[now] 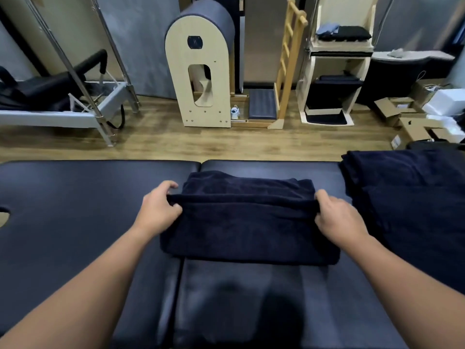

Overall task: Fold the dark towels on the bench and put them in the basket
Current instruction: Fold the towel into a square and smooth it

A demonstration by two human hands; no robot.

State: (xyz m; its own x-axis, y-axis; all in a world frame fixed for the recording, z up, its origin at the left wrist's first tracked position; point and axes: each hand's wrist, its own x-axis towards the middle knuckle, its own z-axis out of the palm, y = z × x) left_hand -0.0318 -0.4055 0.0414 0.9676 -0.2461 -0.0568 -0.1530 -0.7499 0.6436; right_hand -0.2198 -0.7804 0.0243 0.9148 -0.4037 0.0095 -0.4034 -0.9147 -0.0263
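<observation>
The towel pile (415, 197) and cardboard boxes (412, 122) run off the right edge.

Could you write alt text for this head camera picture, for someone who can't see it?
A person's left hand and right hand pinch the ends of a fold in a dark towel on a padded bench; more dark towels lie at right.

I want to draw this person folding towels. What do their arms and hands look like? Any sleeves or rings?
Both forearms are bare as far as the picture shows, so no sleeves are in view. The left hand and right hand wear no gloves, and no watch, bracelet or ring shows.
</observation>
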